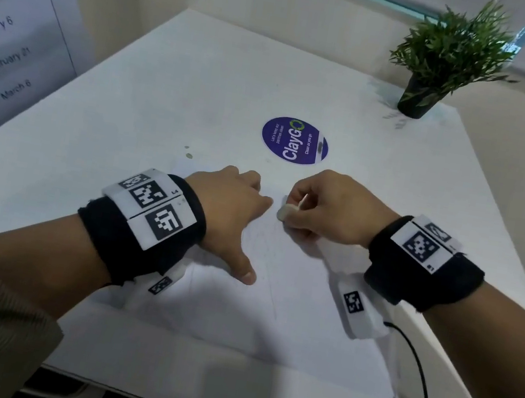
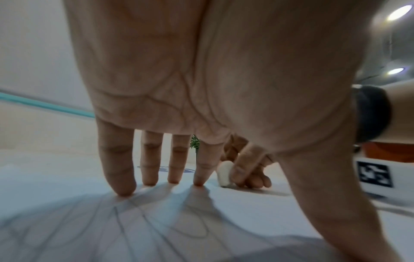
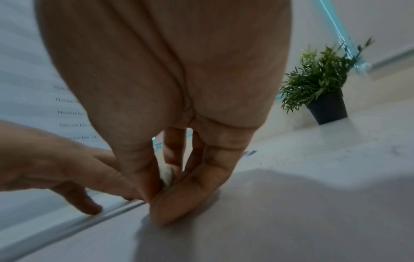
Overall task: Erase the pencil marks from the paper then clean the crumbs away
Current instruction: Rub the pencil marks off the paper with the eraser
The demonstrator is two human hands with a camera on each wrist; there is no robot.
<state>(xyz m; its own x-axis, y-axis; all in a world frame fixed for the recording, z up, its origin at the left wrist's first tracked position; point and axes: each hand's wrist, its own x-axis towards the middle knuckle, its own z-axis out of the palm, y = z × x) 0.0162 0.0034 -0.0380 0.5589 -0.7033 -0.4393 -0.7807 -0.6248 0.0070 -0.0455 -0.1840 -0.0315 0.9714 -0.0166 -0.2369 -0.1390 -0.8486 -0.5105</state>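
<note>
A white sheet of paper (image 1: 270, 311) lies on the table in front of me, with faint pencil lines (image 2: 125, 225) across it. My left hand (image 1: 234, 215) presses down on the paper with straight, spread fingers (image 2: 121, 177), thumb stretched toward me. My right hand (image 1: 319, 205) pinches a small white eraser (image 1: 283, 212) between thumb and fingers, its tip down on the paper just right of the left index finger. The left wrist view shows the eraser (image 2: 224, 175) standing on the sheet. In the right wrist view the eraser (image 3: 167, 174) is mostly hidden by the fingers.
A round purple sticker (image 1: 294, 140) is on the white table (image 1: 169, 86) beyond the hands. A potted green plant (image 1: 447, 59) stands at the far right corner. A printed poster (image 1: 8, 27) hangs at the left. A black cable (image 1: 421, 381) runs off the near right edge.
</note>
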